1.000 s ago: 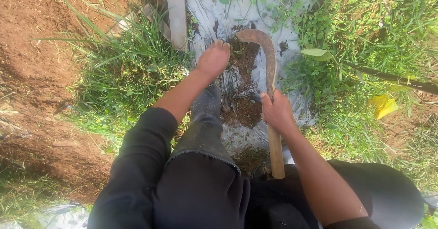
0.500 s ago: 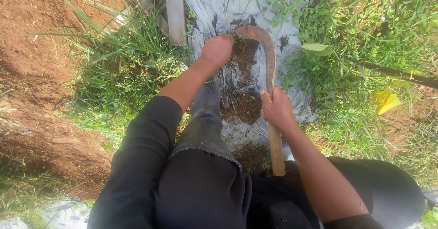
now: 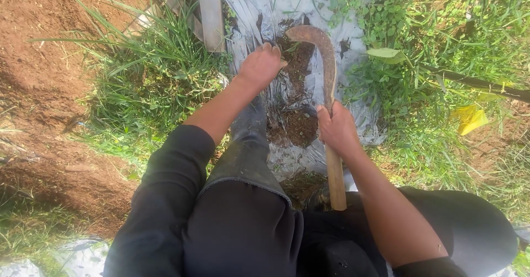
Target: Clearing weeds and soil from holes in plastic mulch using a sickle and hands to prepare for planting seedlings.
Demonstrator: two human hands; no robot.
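Observation:
My right hand [image 3: 338, 129] grips the wooden handle of a sickle [image 3: 329, 83]; its rusty curved blade hooks over to the left above a hole of dark soil [image 3: 297, 123] in a silver plastic ground sheet [image 3: 276, 12]. My left hand [image 3: 260, 65] is stretched forward with fingers curled, pressing down at the upper edge of the soil close to the blade tip. What, if anything, the fingers hold is hidden. My black rubber boot [image 3: 248, 144] stands on the sheet between my arms.
Tall grass [image 3: 149, 78] grows left of the sheet, with bare reddish earth [image 3: 44, 61] beyond. A wooden plank [image 3: 211, 12] lies at the top. Weeds, a dark hose [image 3: 475, 83] and a yellow scrap [image 3: 470, 117] are on the right.
My left hand has moved forward and slightly right, from beside the soil hole to its upper edge near the blade tip. The right hand and sickle have barely shifted.

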